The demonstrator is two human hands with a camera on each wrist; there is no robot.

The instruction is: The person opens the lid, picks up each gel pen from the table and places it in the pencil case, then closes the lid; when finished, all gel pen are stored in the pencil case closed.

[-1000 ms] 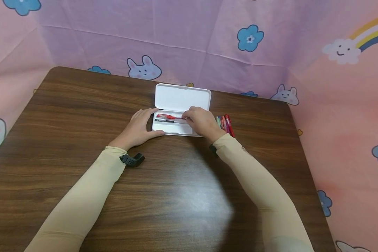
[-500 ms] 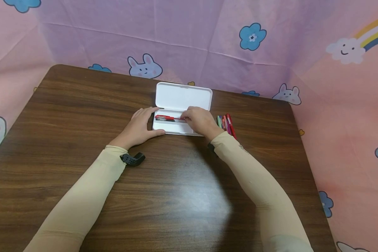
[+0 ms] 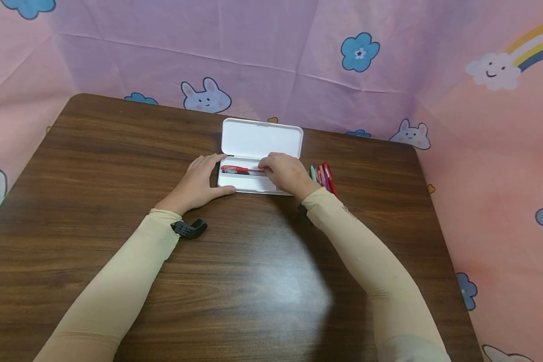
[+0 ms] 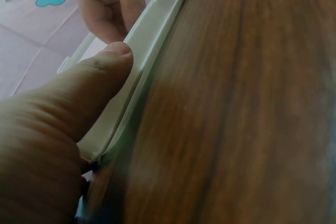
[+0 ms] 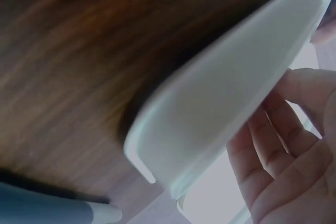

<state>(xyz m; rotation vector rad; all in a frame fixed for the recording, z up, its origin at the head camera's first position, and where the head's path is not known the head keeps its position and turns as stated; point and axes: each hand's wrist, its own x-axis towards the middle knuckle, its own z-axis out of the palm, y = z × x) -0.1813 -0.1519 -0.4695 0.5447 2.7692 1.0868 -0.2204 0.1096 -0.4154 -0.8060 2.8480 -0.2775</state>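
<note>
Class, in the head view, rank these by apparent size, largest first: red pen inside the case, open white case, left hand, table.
1. Table
2. White case
3. Left hand
4. Red pen

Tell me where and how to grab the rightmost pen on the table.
Probably pinch that red pen near its far end, from its right: it lies flat, the other pens crowd its left, and the right sleeve is by its near end.
</note>
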